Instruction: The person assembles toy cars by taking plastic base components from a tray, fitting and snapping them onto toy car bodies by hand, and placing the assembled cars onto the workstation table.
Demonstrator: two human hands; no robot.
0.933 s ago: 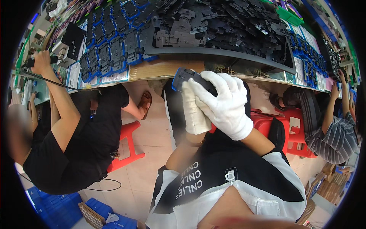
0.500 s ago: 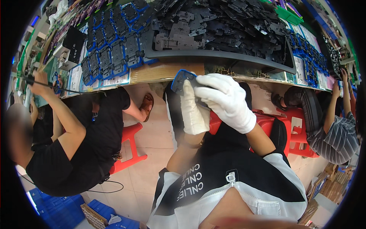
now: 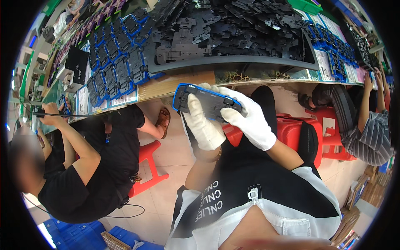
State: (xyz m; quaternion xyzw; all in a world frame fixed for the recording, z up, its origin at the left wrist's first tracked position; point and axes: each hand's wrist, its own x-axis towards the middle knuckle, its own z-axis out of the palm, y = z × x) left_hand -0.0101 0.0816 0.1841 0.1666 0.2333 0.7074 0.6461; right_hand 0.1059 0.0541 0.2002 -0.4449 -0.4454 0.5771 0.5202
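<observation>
Just in front of the bench, both hands hold a blue shell with a black base plate (image 3: 205, 103), like a toy car body seen from below. My left hand (image 3: 202, 125), in a white glove, grips its left part with the thumb across the black plate. My right hand (image 3: 252, 121), also gloved in white, clasps the right end, thumb on the plate's lower edge and fingers behind it. Beyond them stands a large black tray (image 3: 233, 61) heaped with loose black base plates (image 3: 258, 27).
Rows of similar blue-edged pieces (image 3: 114, 75) lie left of the tray, and more blue pieces (image 3: 333, 50) lie to its right. A black-and-white box (image 3: 75, 68) stands farther left. Co-workers sit on both sides, the left one beside a red stool (image 3: 150, 166).
The blue shell has turned from steeply tilted to nearly level, its black plate now facing me. My right hand has shifted from over its top to its right end.
</observation>
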